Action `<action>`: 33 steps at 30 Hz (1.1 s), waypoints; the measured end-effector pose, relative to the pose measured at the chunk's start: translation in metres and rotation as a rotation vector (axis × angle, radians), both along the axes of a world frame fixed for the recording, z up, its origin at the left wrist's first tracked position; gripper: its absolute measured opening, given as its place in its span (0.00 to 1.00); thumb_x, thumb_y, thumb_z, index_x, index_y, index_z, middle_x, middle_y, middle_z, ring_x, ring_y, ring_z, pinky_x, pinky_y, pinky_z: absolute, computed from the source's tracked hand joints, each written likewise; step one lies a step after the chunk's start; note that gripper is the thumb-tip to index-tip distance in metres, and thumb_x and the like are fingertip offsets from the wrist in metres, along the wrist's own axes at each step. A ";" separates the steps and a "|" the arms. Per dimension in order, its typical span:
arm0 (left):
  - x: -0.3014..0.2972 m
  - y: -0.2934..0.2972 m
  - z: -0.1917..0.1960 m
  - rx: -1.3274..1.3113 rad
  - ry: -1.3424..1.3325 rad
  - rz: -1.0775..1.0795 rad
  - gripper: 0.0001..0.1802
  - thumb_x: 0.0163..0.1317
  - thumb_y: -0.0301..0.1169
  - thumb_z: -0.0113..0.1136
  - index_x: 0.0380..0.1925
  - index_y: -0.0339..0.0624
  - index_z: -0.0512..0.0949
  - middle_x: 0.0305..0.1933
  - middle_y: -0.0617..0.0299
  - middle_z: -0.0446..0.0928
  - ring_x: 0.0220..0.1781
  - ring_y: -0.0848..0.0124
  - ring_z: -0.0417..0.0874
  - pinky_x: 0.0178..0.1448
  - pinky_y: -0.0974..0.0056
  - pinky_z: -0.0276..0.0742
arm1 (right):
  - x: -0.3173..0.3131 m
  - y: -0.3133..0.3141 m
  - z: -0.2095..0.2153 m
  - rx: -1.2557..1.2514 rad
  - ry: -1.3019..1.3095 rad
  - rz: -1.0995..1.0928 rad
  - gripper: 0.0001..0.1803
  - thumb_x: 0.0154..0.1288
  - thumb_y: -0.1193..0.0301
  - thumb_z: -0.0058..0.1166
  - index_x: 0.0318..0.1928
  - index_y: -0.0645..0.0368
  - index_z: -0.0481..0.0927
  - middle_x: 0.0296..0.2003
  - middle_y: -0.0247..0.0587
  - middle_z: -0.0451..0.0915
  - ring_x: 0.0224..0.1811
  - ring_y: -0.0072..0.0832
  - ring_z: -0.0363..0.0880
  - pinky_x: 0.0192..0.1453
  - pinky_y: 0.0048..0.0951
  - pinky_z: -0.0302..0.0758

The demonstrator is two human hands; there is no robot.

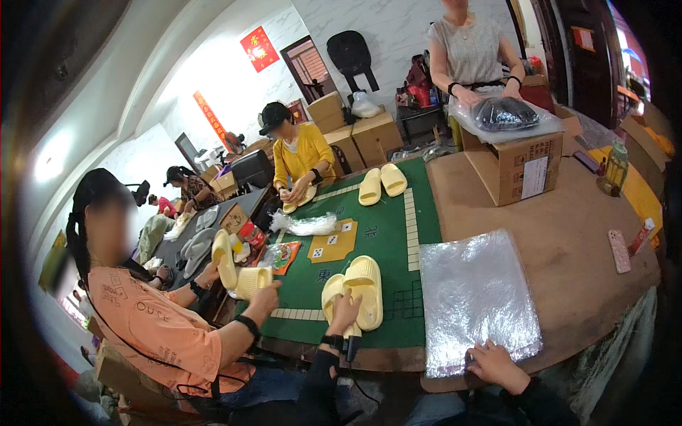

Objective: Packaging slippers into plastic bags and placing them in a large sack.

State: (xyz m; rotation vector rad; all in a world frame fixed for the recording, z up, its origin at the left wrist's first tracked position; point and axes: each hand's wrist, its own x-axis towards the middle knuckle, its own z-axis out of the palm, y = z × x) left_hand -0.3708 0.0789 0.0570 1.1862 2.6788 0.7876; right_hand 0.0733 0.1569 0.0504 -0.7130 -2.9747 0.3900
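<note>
A pair of pale yellow slide slippers (366, 277) lies side by side near the front edge of a green mat. My left hand (345, 311) is on the pair, its fingers closed over the adjoining edges; the fingertips are partly hidden. To the right, a stack of clear, shiny plastic bags (477, 295) lies flat on the brown table. My right hand (495, 365) rests on the near edge of that stack, fingers spread and slightly bent, with nothing visibly lifted in them.
At my left, a person in an orange shirt holds yellow slippers (250, 282). Across the mat, a person in yellow handles another slipper, near a second pair (382, 184). A carton (518, 167) topped with plastic-wrapped dark goods stands far right. A phone (619, 252) and bottle (616, 169) lie beyond.
</note>
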 end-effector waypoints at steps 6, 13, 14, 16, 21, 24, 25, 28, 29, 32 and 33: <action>0.149 -0.015 0.067 0.394 0.053 -0.079 0.29 0.61 0.38 0.59 0.59 0.30 0.69 0.32 0.49 0.67 0.33 0.57 0.70 0.40 0.56 0.68 | 0.002 -0.005 -0.016 0.063 0.091 -0.060 0.25 0.56 0.56 0.60 0.53 0.52 0.74 0.52 0.44 0.77 0.56 0.51 0.73 0.50 0.48 0.72; 0.254 0.065 0.079 0.263 -0.187 -0.364 0.35 0.57 0.35 0.61 0.63 0.31 0.64 0.36 0.48 0.70 0.37 0.55 0.74 0.44 0.56 0.71 | 0.004 -0.003 -0.022 -0.080 0.062 -0.085 0.25 0.61 0.55 0.55 0.55 0.53 0.73 0.57 0.46 0.72 0.62 0.51 0.67 0.60 0.54 0.66; 0.258 0.080 0.065 0.197 -0.240 -0.375 0.37 0.57 0.35 0.61 0.65 0.32 0.62 0.38 0.46 0.71 0.38 0.54 0.75 0.45 0.56 0.71 | 0.004 -0.002 -0.022 -0.084 0.064 -0.073 0.25 0.61 0.55 0.54 0.55 0.54 0.73 0.57 0.46 0.72 0.63 0.50 0.66 0.61 0.54 0.66; 0.259 0.088 0.056 0.204 -0.524 -0.465 0.42 0.58 0.36 0.60 0.69 0.35 0.53 0.54 0.37 0.73 0.54 0.48 0.77 0.56 0.57 0.72 | 0.007 -0.001 -0.020 0.017 0.129 0.019 0.22 0.61 0.54 0.55 0.48 0.57 0.76 0.50 0.48 0.76 0.57 0.48 0.71 0.58 0.48 0.69; 0.290 0.050 0.122 0.297 -0.473 -0.831 0.29 0.63 0.28 0.54 0.64 0.34 0.62 0.61 0.44 0.70 0.64 0.56 0.71 0.65 0.60 0.66 | 0.039 -0.007 0.043 -0.365 0.208 0.068 0.15 0.63 0.62 0.54 0.41 0.62 0.76 0.38 0.52 0.76 0.46 0.50 0.75 0.49 0.43 0.74; 0.301 0.004 0.205 0.316 -0.597 -1.103 0.27 0.66 0.26 0.52 0.65 0.35 0.62 0.66 0.49 0.66 0.68 0.62 0.66 0.70 0.61 0.59 | 0.065 -0.017 0.129 -0.648 0.492 0.108 0.20 0.70 0.61 0.49 0.55 0.61 0.71 0.43 0.54 0.77 0.48 0.48 0.76 0.51 0.40 0.73; 0.298 -0.008 0.216 0.443 -0.781 -1.248 0.27 0.66 0.30 0.52 0.64 0.36 0.63 0.68 0.50 0.64 0.68 0.62 0.66 0.70 0.60 0.59 | 0.075 -0.016 0.162 -0.791 0.416 0.147 0.27 0.71 0.60 0.48 0.64 0.61 0.64 0.57 0.53 0.72 0.60 0.44 0.70 0.62 0.39 0.67; 0.330 -0.052 0.273 0.786 -1.055 -1.386 0.23 0.67 0.34 0.53 0.60 0.39 0.67 0.64 0.48 0.66 0.64 0.59 0.69 0.65 0.57 0.63 | 0.091 -0.020 0.239 -1.084 0.755 0.681 0.34 0.74 0.57 0.37 0.71 0.65 0.49 0.72 0.49 0.49 0.75 0.39 0.45 0.76 0.39 0.43; 0.350 -0.060 0.294 0.983 -1.121 -1.340 0.20 0.67 0.34 0.52 0.58 0.41 0.70 0.59 0.47 0.70 0.60 0.56 0.72 0.61 0.55 0.67 | 0.096 -0.031 0.260 -1.131 0.794 0.682 0.49 0.67 0.36 0.32 0.68 0.71 0.54 0.68 0.62 0.55 0.72 0.53 0.51 0.73 0.52 0.48; 0.332 -0.063 0.293 1.178 -1.333 -1.864 0.16 0.69 0.39 0.48 0.53 0.51 0.75 0.51 0.53 0.76 0.52 0.65 0.76 0.49 0.60 0.73 | 0.029 -0.146 0.328 -1.192 2.055 0.021 0.23 0.68 0.56 0.52 0.38 0.68 0.80 0.32 0.58 0.82 0.40 0.52 0.81 0.44 0.44 0.79; 0.331 -0.066 0.293 1.180 -1.336 -1.870 0.16 0.69 0.39 0.48 0.53 0.51 0.75 0.51 0.53 0.76 0.52 0.65 0.76 0.49 0.60 0.73 | 0.028 -0.151 0.328 -1.183 2.055 0.021 0.23 0.68 0.56 0.52 0.38 0.68 0.80 0.32 0.58 0.82 0.40 0.52 0.81 0.44 0.44 0.79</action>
